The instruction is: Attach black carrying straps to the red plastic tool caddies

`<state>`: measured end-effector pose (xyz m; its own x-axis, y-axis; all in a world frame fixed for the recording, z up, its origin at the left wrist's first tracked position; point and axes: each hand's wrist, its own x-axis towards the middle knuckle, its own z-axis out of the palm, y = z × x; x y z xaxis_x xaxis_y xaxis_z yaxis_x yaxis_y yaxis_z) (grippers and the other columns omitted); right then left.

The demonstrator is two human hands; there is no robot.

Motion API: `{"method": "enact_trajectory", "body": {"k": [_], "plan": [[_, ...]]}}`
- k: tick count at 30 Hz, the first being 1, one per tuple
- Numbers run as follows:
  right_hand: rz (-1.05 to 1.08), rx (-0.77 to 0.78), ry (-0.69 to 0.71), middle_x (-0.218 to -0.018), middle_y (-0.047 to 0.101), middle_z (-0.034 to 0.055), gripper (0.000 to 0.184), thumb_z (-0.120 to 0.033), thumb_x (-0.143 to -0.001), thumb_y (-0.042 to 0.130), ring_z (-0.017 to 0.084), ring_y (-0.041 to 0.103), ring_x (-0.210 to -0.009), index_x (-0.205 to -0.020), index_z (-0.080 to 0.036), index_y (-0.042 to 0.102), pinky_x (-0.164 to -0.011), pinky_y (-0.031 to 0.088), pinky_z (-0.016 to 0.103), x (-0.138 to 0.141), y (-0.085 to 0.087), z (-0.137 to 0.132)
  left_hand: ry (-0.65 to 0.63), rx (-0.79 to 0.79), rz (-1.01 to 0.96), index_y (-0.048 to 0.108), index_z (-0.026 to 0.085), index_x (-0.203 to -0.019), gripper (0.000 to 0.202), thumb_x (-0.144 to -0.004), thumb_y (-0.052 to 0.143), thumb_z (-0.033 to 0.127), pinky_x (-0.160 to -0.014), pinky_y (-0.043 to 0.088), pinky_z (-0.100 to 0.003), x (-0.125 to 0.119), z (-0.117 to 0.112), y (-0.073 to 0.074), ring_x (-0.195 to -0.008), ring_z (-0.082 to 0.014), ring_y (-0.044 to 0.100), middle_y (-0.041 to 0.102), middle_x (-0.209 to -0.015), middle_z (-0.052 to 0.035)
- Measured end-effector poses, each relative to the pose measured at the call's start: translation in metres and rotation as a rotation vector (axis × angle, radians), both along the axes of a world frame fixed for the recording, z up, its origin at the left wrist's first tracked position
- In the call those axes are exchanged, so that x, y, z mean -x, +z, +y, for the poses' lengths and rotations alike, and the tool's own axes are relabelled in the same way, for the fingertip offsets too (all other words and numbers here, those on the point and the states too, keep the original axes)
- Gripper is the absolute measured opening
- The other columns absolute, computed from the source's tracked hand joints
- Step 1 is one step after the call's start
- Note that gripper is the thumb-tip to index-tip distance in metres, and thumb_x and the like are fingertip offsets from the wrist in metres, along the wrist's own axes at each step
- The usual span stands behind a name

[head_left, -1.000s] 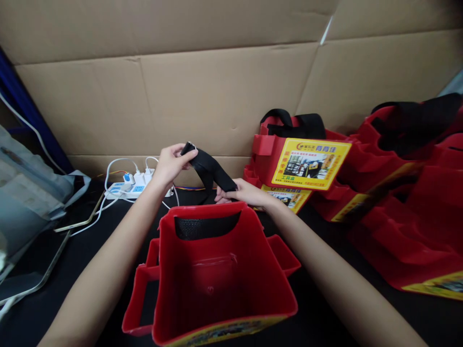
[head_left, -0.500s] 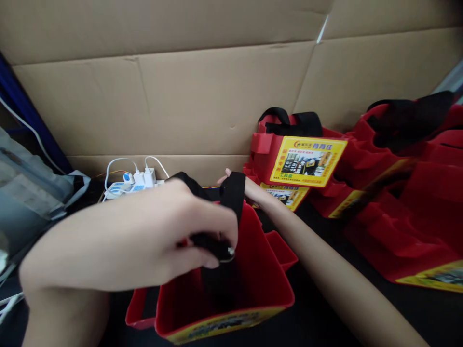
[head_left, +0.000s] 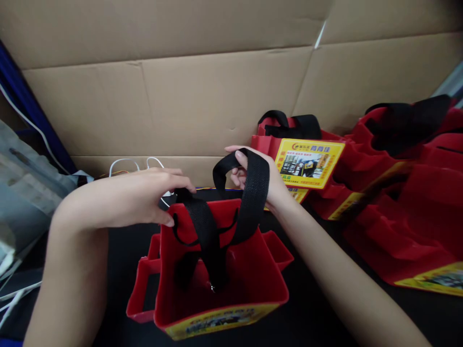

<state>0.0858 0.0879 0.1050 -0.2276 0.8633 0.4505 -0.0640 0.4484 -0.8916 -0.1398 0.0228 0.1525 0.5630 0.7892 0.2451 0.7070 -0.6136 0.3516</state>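
A red plastic tool box [head_left: 222,258] stands open-topped before me, with side pockets and a yellow label on its near face. A wide black strap [head_left: 206,224] runs from its back rim down into the inside, where a small shiny metal piece shows. My left hand [head_left: 144,197] is at the back left corner, fingers curled over the strap and thumb by the rim; its grip is partly hidden. Behind the box, my right hand [head_left: 258,173] holds up a loop of the strap, thumb across it. A thin black cord hangs along the back wall.
More red tool boxes [head_left: 408,207] with black straps and yellow labels are stacked at the right. Cardboard [head_left: 188,106] forms the back wall. White cables [head_left: 123,161] lie behind my left hand, and grey plastic wrapping [head_left: 29,178] sits far left.
My left hand has moved from above the box to its back left corner, letting the metal-tipped strap end drop inside. My right hand has come up with the strap loop.
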Motion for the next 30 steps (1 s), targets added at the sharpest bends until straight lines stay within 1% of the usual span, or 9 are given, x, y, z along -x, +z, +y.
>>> {"method": "enact_trajectory", "body": {"k": [3, 5, 10, 13, 15, 19, 22, 27, 30], "plan": [[0.003, -0.081, -0.057, -0.057, 0.048, -0.0023, 0.039, -0.047, -0.079, 0.051, 0.009, 0.05, -0.045, -0.11, -0.022, 0.05, -0.037, 0.034, 0.019, 0.005, 0.003, -0.009, -0.054, 0.092, 0.169, 0.067, 0.03, -0.09, 0.027, -0.063, 0.068, 0.025, -0.064, 0.042, -0.019, 0.008, 0.011, -0.002, -0.074, -0.0143, 0.061, 0.068, -0.085, 0.0017], [-0.012, -0.132, -0.059, -0.056, 0.047, -0.0027, 0.04, -0.048, -0.08, 0.051, 0.009, 0.052, -0.046, -0.111, -0.024, 0.049, -0.038, 0.036, 0.019, 0.009, 0.005, -0.016, -0.04, 0.073, 0.14, 0.069, 0.029, -0.082, 0.017, -0.066, 0.065, 0.023, -0.062, 0.041, -0.018, 0.006, 0.015, 0.0, -0.069, -0.0129, 0.06, 0.068, -0.079, 0.0026], [-0.033, -0.198, -0.13, -0.06, 0.05, -0.0017, 0.032, -0.045, -0.082, 0.048, 0.01, 0.053, -0.045, -0.109, -0.027, 0.048, -0.039, 0.038, 0.021, 0.015, 0.007, -0.031, 0.17, -0.224, -0.222, 0.072, 0.02, -0.073, 0.012, -0.068, 0.061, 0.017, -0.051, 0.038, -0.018, -0.012, 0.012, 0.005, -0.052, -0.0109, 0.057, 0.066, -0.062, 0.0001], [-0.097, -0.243, -0.085, -0.062, 0.052, -0.0024, 0.023, -0.04, -0.084, 0.047, 0.01, 0.053, -0.046, -0.104, -0.027, 0.045, -0.042, 0.04, 0.022, 0.012, 0.007, -0.04, 0.093, -0.329, -0.388, 0.071, 0.019, -0.071, 0.011, -0.07, 0.06, 0.018, -0.051, 0.041, -0.018, -0.02, 0.008, 0.005, -0.056, -0.0115, 0.059, 0.067, -0.065, -0.0003], [-0.259, -0.293, 0.053, -0.063, 0.054, -0.0025, 0.016, -0.034, -0.084, 0.047, 0.01, 0.053, -0.049, -0.097, -0.025, 0.047, -0.046, 0.041, 0.022, 0.007, 0.01, -0.046, -0.054, -0.215, -0.341, 0.071, 0.02, -0.07, 0.009, -0.069, 0.062, 0.018, -0.056, 0.044, -0.019, -0.021, 0.004, 0.006, -0.062, -0.0123, 0.061, 0.068, -0.073, 0.0001], [-0.825, -0.445, 0.37, -0.072, 0.06, -0.0017, 0.005, -0.022, -0.08, 0.054, 0.011, 0.056, -0.061, -0.084, -0.023, 0.055, -0.057, 0.041, 0.022, 0.001, 0.019, -0.059, -0.26, 0.205, -0.004, 0.072, 0.026, -0.08, 0.02, -0.065, 0.066, 0.015, -0.056, 0.046, -0.018, -0.015, -0.003, 0.008, -0.061, -0.0123, 0.063, 0.069, -0.073, 0.0022], [-1.105, -0.546, 0.281, -0.077, 0.063, 0.0, 0.006, -0.02, -0.076, 0.055, 0.014, 0.058, -0.066, -0.081, -0.023, 0.058, -0.056, 0.04, 0.023, 0.005, 0.017, -0.066, -0.301, 0.322, 0.181, 0.071, 0.026, -0.081, 0.022, -0.067, 0.063, 0.012, -0.055, 0.046, -0.017, -0.017, -0.003, 0.002, -0.062, -0.0115, 0.064, 0.07, -0.073, 0.003], [-1.369, -0.763, 0.083, -0.084, 0.066, 0.0065, 0.026, -0.002, -0.062, 0.053, 0.021, 0.062, -0.075, -0.082, -0.017, 0.063, -0.063, 0.044, 0.03, 0.013, -0.004, -0.075, -0.301, 0.42, 0.35, 0.07, 0.019, -0.076, 0.027, -0.063, 0.054, 0.0, -0.049, 0.044, -0.016, -0.039, 0.004, -0.023, -0.056, -0.0123, 0.064, 0.068, -0.06, 0.0003], [-1.439, -0.808, 0.066, -0.082, 0.066, 0.0061, 0.026, -0.002, -0.061, 0.055, 0.022, 0.061, -0.074, -0.081, -0.016, 0.064, -0.064, 0.046, 0.032, 0.009, -0.009, -0.082, -0.372, 0.426, 0.37, 0.07, 0.016, -0.081, 0.026, -0.065, 0.056, 0.001, -0.051, 0.046, -0.016, -0.047, 0.005, -0.024, -0.059, -0.0129, 0.065, 0.069, -0.065, -0.0023]]}}
